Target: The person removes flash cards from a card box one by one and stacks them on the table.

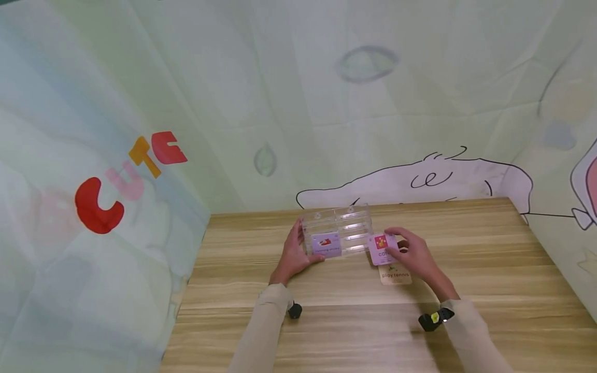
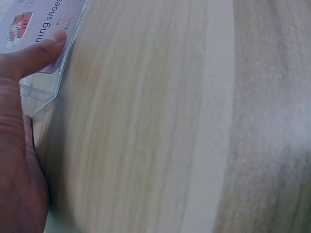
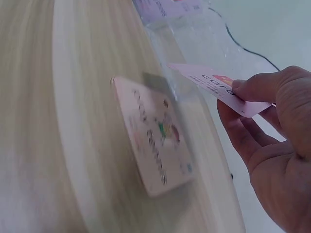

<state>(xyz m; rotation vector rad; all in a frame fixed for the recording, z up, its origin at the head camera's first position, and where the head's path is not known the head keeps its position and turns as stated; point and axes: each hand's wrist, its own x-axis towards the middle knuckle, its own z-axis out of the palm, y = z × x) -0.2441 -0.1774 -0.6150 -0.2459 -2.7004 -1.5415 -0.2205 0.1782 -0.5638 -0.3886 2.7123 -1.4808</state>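
A clear plastic tiered rack [image 1: 354,223] stands tilted on the wooden table, with a lilac "running shoes" card [image 1: 326,246] in its lower left part. My left hand [image 1: 295,259] grips the rack's left side; in the left wrist view its thumb [image 2: 46,48] lies over the front edge by that card. Between thumb and fingers, my right hand [image 1: 415,255] pinches a pink card [image 3: 209,83] with a red picture and a partly covered word starting "car". It is held just off the rack's lower right corner. Below it lies a peach "play tennis" card [image 3: 153,136], partly overlapped in the head view.
The wooden table [image 1: 354,331] ends at a printed cloth backdrop [image 1: 280,103] behind and on the left. Red, pink and orange letters [image 1: 99,206] mark the left cloth. Each wrist carries a small black device [image 1: 431,320].
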